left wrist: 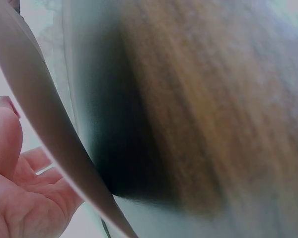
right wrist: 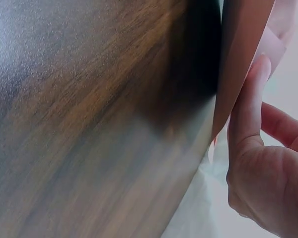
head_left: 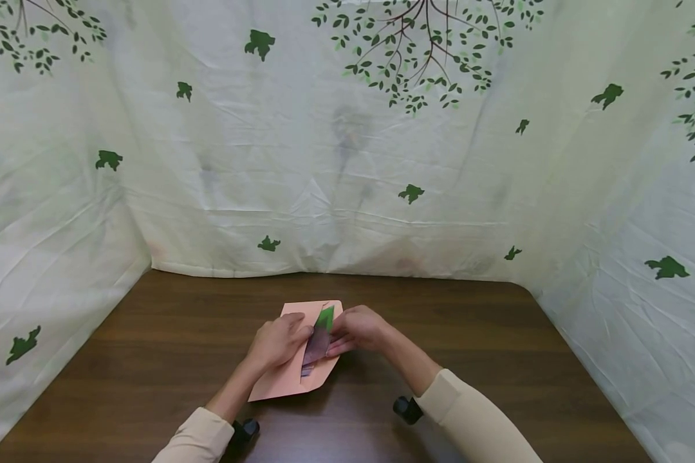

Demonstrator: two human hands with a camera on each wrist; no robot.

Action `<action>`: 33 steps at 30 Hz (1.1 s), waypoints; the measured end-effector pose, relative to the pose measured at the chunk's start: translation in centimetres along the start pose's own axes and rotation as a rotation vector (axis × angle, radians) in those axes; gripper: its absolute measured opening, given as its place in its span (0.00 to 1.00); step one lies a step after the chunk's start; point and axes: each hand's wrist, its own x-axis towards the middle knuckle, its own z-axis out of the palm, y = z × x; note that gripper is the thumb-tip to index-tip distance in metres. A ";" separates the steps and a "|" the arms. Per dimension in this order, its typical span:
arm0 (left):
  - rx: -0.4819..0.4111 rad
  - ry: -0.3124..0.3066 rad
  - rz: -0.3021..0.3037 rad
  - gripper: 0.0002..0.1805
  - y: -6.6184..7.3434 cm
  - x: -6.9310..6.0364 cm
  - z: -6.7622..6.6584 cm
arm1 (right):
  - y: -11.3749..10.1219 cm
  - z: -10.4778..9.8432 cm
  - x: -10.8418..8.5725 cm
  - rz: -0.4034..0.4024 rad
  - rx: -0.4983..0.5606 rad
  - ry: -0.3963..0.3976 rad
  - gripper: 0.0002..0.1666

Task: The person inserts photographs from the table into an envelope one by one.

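Note:
A pink paper envelope [head_left: 278, 379] is held above the dark table in the head view, its pointed flap side toward the right. My left hand [head_left: 280, 341] grips it on the left, with the thumb by the opening. In the opening lie a purple-grey slip [head_left: 316, 345] that looks like a banknote and a green piece [head_left: 325, 317]. My right hand [head_left: 359, 329] pinches the slip at its right edge; its fingertips are partly hidden. The left wrist view shows the envelope edge-on [left wrist: 54, 119] beside the left palm. In the right wrist view, fingers [right wrist: 256, 94] touch the envelope's edge [right wrist: 241, 59].
The brown wooden table [head_left: 440, 321] extends around both hands. A white curtain [head_left: 237, 161] with green leaf prints hangs behind it and along both sides. Black wrist cameras sit under the left wrist [head_left: 246, 429] and the right wrist [head_left: 408, 409].

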 end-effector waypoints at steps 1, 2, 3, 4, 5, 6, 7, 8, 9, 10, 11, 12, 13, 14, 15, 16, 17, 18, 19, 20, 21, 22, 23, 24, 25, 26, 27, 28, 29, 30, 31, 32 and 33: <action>0.001 0.000 0.002 0.26 0.0 0.0 0.0 | 0.0 0.1 0.0 -0.001 -0.003 -0.002 0.13; 0.000 0.000 0.004 0.26 0.0 0.0 0.0 | 0.1 0.2 0.0 -0.002 -0.004 -0.004 0.13; 0.000 0.002 0.006 0.26 0.0 0.0 0.0 | 0.1 0.3 0.0 -0.003 -0.003 -0.005 0.12; -0.001 0.003 0.007 0.26 0.0 0.0 0.0 | 0.1 0.4 0.1 -0.001 0.002 -0.006 0.12; -0.002 0.003 0.008 0.26 0.0 0.0 -0.1 | 0.1 0.5 0.1 0.000 0.004 -0.005 0.11; -0.002 0.003 0.009 0.26 0.0 0.0 -0.1 | 0.2 0.6 0.2 0.002 0.008 -0.002 0.11; -0.003 0.003 0.009 0.26 0.0 0.0 -0.1 | 0.2 0.7 0.3 0.003 0.012 0.000 0.10; -0.003 0.003 0.008 0.26 0.0 0.0 -0.1 | 0.2 0.8 0.3 0.003 0.015 0.004 0.10; -0.003 0.003 0.008 0.26 0.0 0.0 -0.1 | 0.3 0.8 0.4 0.005 0.017 0.007 0.09; -0.004 0.002 0.008 0.26 -0.1 0.0 -0.1 | 0.3 0.9 0.4 0.006 0.019 0.008 0.09; -0.003 0.001 0.008 0.26 -0.1 0.0 0.0 | 0.3 0.9 0.4 0.006 0.018 0.010 0.09; -0.003 0.001 0.008 0.26 -0.1 0.0 0.0 | 0.3 1.0 0.4 0.006 0.017 0.011 0.09; -0.002 0.001 0.008 0.26 -0.1 0.0 0.0 | 0.3 1.0 0.4 0.004 0.014 0.009 0.09; 0.000 0.000 0.007 0.26 -0.1 0.1 0.0 | 0.3 1.0 0.5 0.004 0.012 0.009 0.09; 0.002 0.001 0.007 0.26 -0.1 0.1 0.0 | 0.4 1.1 0.5 0.001 0.010 0.010 0.09; 0.003 0.000 0.006 0.26 -0.2 0.1 0.1 | 0.4 1.1 0.5 -0.002 0.007 0.011 0.09; 0.004 0.000 0.006 0.26 -0.2 0.1 0.1 | 0.3 1.1 0.5 -0.005 0.005 0.014 0.09; 0.004 -0.001 0.005 0.26 -0.2 0.1 0.1 | 0.3 1.1 0.4 -0.008 0.004 0.017 0.09; 0.004 -0.002 0.005 0.26 -0.2 0.2 0.1 | 0.3 1.1 0.4 -0.012 0.003 0.021 0.10; 0.004 -0.003 0.005 0.26 -0.2 0.2 0.1 | 0.3 1.0 0.4 -0.016 0.004 0.027 0.10; 0.004 -0.004 0.005 0.27 -0.1 0.2 0.1 | 0.2 1.0 0.4 -0.019 0.005 0.031 0.10; 0.002 -0.005 0.004 0.27 -0.1 0.2 0.1 | 0.2 1.0 0.4 -0.024 0.006 0.033 0.11; 0.002 -0.007 0.003 0.27 -0.1 0.2 0.1 | 0.2 1.0 0.4 -0.028 0.007 0.036 0.11; 0.001 -0.008 0.002 0.27 -0.1 0.2 0.0 | 0.1 0.9 0.4 -0.032 0.008 0.036 0.12; 0.001 -0.009 0.002 0.27 0.0 0.2 0.0 | 0.1 0.9 0.4 -0.035 0.009 0.035 0.12; 0.001 -0.010 0.000 0.27 0.0 0.1 0.0 | 0.1 0.9 0.4 -0.035 0.011 0.036 0.12; 0.000 -0.011 -0.002 0.27 0.0 0.1 0.0 | 0.1 0.9 0.5 -0.036 0.012 0.034 0.13; 0.000 -0.012 -0.003 0.27 0.0 0.1 -0.1 | 0.1 0.9 0.5 -0.036 0.012 0.032 0.13; 0.000 -0.014 -0.004 0.27 0.0 0.1 -0.1 | 0.1 1.0 0.5 -0.035 0.012 0.031 0.13; 0.001 -0.015 -0.004 0.27 0.0 0.1 -0.1 | 0.1 1.0 0.5 -0.035 0.013 0.032 0.13; 0.001 -0.016 -0.003 0.27 0.0 0.1 -0.1 | 0.1 1.1 0.5 -0.034 0.015 0.032 0.13; 0.002 -0.017 -0.003 0.27 0.0 0.1 -0.1 | 0.1 1.2 0.5 -0.034 0.016 0.033 0.13; 0.002 -0.017 -0.003 0.27 0.0 0.0 -0.1 | 0.1 1.2 0.6 -0.032 0.018 0.033 0.13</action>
